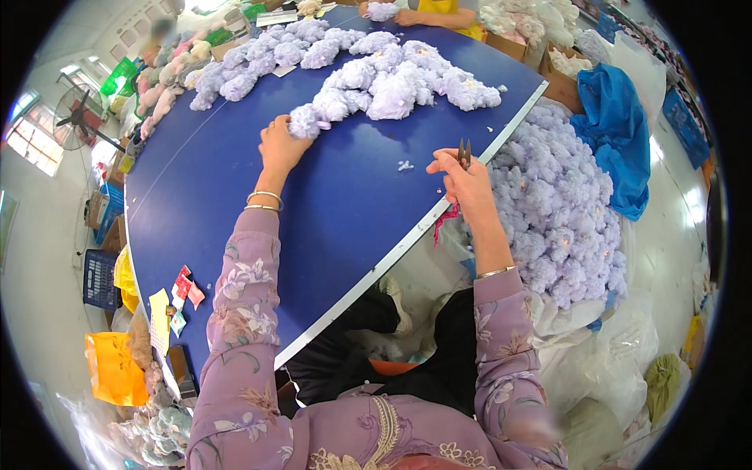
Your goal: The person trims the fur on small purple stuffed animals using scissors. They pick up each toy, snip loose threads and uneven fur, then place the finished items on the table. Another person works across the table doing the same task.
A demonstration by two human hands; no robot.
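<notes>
1. My left grip (pixel 283 146), at 11 o'clock, is closed with the fingers around the near-left side of a fluffy lavender plush piece (pixel 302 123); a small pink nub shows on its right. I can't tell whether it is lifted off the blue desk (pixel 345 227).
2. My right grip (pixel 468 186), toward 1 o'clock, is wrapped around dark thread snips (pixel 465 155), blades upward.
3. I judge the piece light, soft and squashy, with little slip. I'd pinch its firmer middle, since loose pile could pull away; the nub looks like a poor handhold.
4. Just beyond it, toward 12 o'clock, lies a cluster of similar pieces (pixel 392 88).
5. A white scrap (pixel 405 165) lies left of the snips; magenta threads (pixel 446 223) hang by the desk edge.
6. Between 1 and 2 o'clock, past that edge, is a big lavender heap (pixel 552 204), with a blue plastic bag (pixel 615 133) beyond.
</notes>
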